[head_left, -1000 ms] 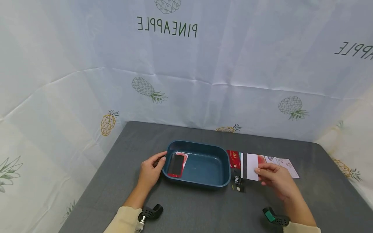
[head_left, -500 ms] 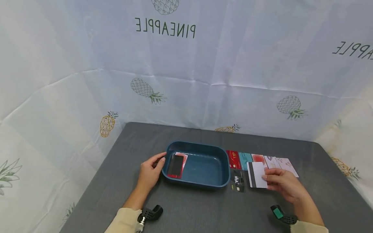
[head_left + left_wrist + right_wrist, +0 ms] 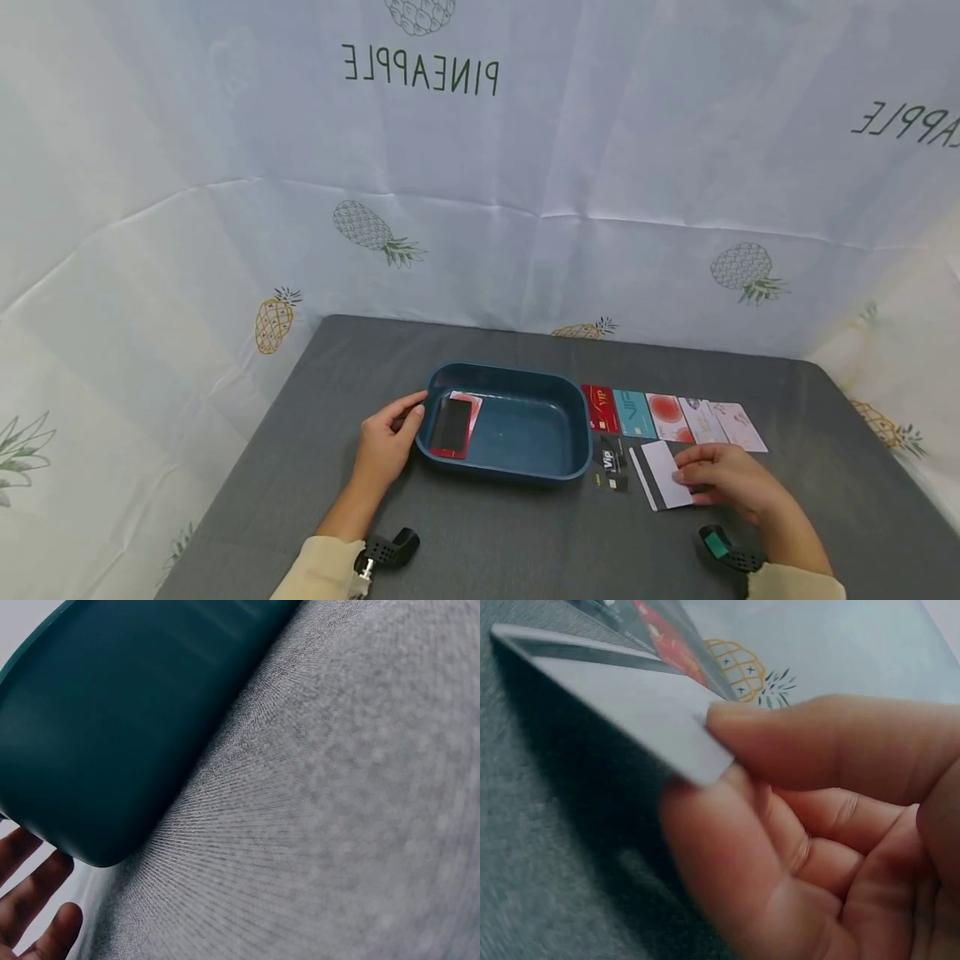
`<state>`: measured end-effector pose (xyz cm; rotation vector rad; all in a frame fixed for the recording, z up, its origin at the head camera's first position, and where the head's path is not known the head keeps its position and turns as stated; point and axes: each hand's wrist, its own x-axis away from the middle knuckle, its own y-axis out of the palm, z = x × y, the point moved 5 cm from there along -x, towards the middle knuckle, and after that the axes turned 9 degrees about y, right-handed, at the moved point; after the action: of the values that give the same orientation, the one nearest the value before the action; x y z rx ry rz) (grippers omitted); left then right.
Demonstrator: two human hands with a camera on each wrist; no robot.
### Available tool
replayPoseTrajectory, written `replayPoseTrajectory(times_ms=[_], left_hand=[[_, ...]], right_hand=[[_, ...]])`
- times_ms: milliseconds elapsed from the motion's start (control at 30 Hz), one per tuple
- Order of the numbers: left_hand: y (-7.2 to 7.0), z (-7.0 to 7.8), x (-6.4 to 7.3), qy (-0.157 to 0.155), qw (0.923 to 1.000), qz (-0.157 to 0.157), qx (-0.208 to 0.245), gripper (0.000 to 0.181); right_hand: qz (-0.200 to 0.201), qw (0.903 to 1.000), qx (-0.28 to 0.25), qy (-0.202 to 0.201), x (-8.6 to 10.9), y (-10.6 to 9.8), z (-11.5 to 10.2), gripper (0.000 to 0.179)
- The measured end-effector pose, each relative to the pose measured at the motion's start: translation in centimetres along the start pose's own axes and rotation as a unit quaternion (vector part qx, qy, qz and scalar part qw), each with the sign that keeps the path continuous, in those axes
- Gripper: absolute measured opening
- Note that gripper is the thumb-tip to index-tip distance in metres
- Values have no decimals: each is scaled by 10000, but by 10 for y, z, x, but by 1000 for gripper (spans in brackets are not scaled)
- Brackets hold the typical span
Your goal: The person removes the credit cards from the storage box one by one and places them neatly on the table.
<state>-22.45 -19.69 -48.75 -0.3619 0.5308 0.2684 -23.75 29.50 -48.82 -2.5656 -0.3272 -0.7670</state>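
My right hand (image 3: 738, 483) pinches a white magnetic-stripe card (image 3: 667, 475) at its right end. The right wrist view shows the thumb on top of that card (image 3: 637, 705) and its far edge slanting down close to the grey cloth. A black VIP card (image 3: 611, 462) lies just left of it. Behind it, a row includes a red VIP card (image 3: 600, 408), a teal card (image 3: 634, 414) and a white card with red circles (image 3: 666, 414). My left hand (image 3: 386, 442) rests its fingers against the left end of a blue tray (image 3: 510, 477); in the left wrist view the fingertips touch its outer wall.
Inside the tray's left part lie a black card (image 3: 453, 425) and a red card (image 3: 450, 454), overlapping. Two pale patterned cards (image 3: 738, 427) end the row at right. Grey cloth (image 3: 525, 542) covers the table, and a white pineapple-print curtain (image 3: 480, 267) hangs behind.
My right hand has drawn the white card toward the front and right, away from over the row, and lowered it, uncovering the teal and red-circle cards. The left hand and tray keep their place.
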Motion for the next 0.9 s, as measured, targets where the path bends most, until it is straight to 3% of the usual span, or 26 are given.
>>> replayPoseTrajectory(times_ms=[67,267,367,633,900], left_hand=[[-1,4,0,-27,10000,-32,4,23],[-5,36,-3,-116,9999,-122,2,23],[-5,36,-4,-114,9998,-127,-33,23],[1,1,-2,-92,9999,-67,-84,24],[0,-2,-1,2,9999,-104,-118,23]], right_hand=[[178,9996,207,49,0,2,-1,35],[769,9950,582,275,0,5,-6,45],[851,9942,596,269,0,7,-9,48],[949,9932,623,240,1,9,-11,45],[1158,9889,857,373,-1,7,-10,47]])
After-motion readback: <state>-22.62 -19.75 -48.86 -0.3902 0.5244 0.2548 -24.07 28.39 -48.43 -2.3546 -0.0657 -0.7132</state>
